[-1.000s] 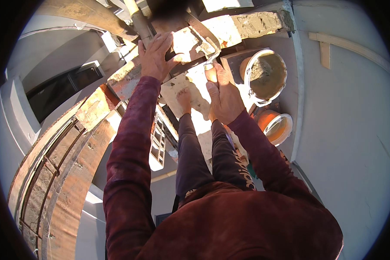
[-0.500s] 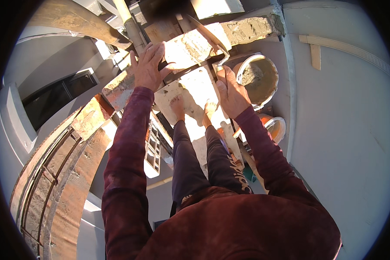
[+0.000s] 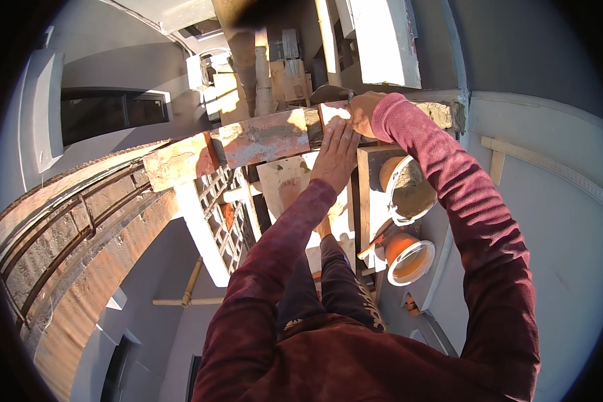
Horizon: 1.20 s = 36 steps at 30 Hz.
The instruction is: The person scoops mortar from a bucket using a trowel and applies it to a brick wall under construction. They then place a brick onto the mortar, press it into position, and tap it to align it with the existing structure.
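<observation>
My left hand [image 3: 336,153] lies with its fingers stretched out flat over the near side of a brick [image 3: 333,112] in the wall course. Beside it, my right hand [image 3: 366,115] is closed around the handle of a trowel. The dark trowel blade [image 3: 329,93] shows just beyond that brick, at the far side of the wall; the handle is mostly hidden by my fingers. Left of my left hand, a mortar-smeared brick [image 3: 264,139] sits in the same course, with grey mortar [image 3: 313,122] at its right end. Another brick [image 3: 181,161] lies farther left.
A bucket [image 3: 387,175] of wet mortar stands right of the pale board [image 3: 278,177] under my feet. Nearer is an orange bucket [image 3: 396,246]. A curved ledge with steel bars [image 3: 87,214] runs left. Bamboo poles [image 3: 327,37] rise beyond the wall.
My left hand has moved right along the wall to the brick by the right hand. My right hand has carried the trowel from near the mortar bucket to the wall's far side.
</observation>
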Motion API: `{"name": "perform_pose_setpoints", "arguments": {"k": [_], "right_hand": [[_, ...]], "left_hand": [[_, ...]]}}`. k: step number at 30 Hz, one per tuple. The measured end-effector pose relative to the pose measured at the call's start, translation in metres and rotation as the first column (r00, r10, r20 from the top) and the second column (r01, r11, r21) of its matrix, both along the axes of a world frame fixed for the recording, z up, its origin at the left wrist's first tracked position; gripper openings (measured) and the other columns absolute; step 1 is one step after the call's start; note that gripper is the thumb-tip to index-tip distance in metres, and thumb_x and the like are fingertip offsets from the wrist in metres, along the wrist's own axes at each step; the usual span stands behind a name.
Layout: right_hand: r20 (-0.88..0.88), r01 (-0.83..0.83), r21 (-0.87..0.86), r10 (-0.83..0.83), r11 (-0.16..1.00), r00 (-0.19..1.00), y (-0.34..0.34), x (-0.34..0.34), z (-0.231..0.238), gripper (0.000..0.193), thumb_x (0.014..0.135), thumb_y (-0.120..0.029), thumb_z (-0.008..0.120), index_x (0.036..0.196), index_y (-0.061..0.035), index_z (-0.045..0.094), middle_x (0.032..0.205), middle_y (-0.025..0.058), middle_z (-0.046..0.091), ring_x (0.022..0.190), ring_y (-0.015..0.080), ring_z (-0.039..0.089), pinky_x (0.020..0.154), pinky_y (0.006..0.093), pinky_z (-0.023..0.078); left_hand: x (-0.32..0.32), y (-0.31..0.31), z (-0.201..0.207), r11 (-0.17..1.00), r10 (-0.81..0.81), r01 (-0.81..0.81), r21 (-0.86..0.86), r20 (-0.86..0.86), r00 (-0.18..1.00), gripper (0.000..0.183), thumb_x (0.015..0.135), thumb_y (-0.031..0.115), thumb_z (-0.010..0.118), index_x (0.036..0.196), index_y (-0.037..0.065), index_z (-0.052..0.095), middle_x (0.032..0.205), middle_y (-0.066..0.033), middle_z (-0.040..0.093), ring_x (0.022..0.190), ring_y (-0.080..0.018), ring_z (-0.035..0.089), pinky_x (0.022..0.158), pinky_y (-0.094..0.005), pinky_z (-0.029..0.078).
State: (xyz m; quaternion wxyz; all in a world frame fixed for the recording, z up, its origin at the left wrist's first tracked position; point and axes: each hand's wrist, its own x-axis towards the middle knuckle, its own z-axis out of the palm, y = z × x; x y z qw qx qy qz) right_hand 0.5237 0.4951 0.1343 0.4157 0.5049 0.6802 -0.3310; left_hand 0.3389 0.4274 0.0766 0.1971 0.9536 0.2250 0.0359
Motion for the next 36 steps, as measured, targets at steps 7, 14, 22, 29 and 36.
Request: {"name": "perform_pose_setpoints", "arguments": {"k": [7, 14, 22, 29, 36], "right_hand": [[-0.117, -0.667, 0.056, 0.669, 0.743, 0.734, 0.04, -0.11, 0.054, 0.021, 0.094, -0.019, 0.058, 0.093, -0.0101, 0.077, 0.091, 0.0087, 0.073, 0.089, 0.0214, 0.068, 0.081, 0.0343, 0.056], [-0.436, 0.572, 0.251, -0.436, 0.781, 0.787, -0.072, -0.062, 0.182, 0.047, 0.095, -0.008, 0.053, 0.14, 0.0028, 0.042, 0.092, 0.0235, 0.067, 0.085, 0.0393, 0.068, 0.079, 0.0452, 0.054], [-0.534, 0.917, 0.399, -0.818, -0.023, 0.212, -0.334, -0.041, 0.24, 0.047, 0.089, -0.02, 0.061, 0.129, 0.0028, 0.052, 0.093, 0.0186, 0.068, 0.077, 0.0301, 0.068, 0.07, 0.0355, 0.052], [-0.559, 0.33, -0.364, -0.078, -0.871, -0.825, -0.478, -0.1, 0.067, 0.046, 0.088, -0.026, 0.065, 0.123, 0.0004, 0.052, 0.067, 0.0057, 0.057, 0.044, 0.014, 0.052, 0.039, 0.0291, 0.041], [-0.469, 0.031, -0.651, 0.37, -0.759, -0.802, -0.505, -0.179, 0.037, 0.02, 0.084, -0.009, 0.062, 0.102, -0.0093, 0.053, 0.066, 0.0019, 0.051, 0.048, 0.0131, 0.049, 0.044, 0.0297, 0.041]], "left_hand": [[-0.037, 0.008, -0.01, 0.993, 0.01, -0.032, -0.112, -0.192, 0.981, 0.061, 0.094, 0.032, 0.053, 0.147, 0.005, 0.038, 0.15, -0.0117, 0.041, 0.145, -0.0301, 0.028, 0.122, -0.0468, 0.012], [-0.034, 0.008, -0.006, 0.994, 0.06, -0.065, -0.082, -0.061, 0.996, 0.07, 0.092, 0.03, 0.056, 0.151, 0.004, 0.029, 0.156, -0.0123, 0.03, 0.148, -0.0291, 0.02, 0.123, -0.0436, 0.01], [-0.212, -0.065, -0.026, 0.779, -0.358, 0.073, -0.623, -0.345, 0.868, 0.073, 0.087, 0.027, 0.068, 0.148, 0.008, 0.035, 0.146, -0.0176, 0.044, 0.134, -0.0343, 0.043, 0.109, -0.0414, 0.039], [-0.432, -0.074, -0.011, 0.75, -0.631, -0.096, -0.655, -0.751, 0.193, 0.065, 0.087, 0.042, 0.067, 0.139, 0.007, 0.047, 0.13, -0.0195, 0.059, 0.112, -0.0379, 0.062, 0.094, -0.0464, 0.05], [-0.346, -0.052, 0.056, 0.738, -0.221, -0.441, -0.511, -0.8, 0.558, 0.065, 0.091, 0.039, 0.065, 0.144, 0.007, 0.043, 0.131, -0.0157, 0.058, 0.113, -0.0325, 0.061, 0.093, -0.042, 0.049]]}}
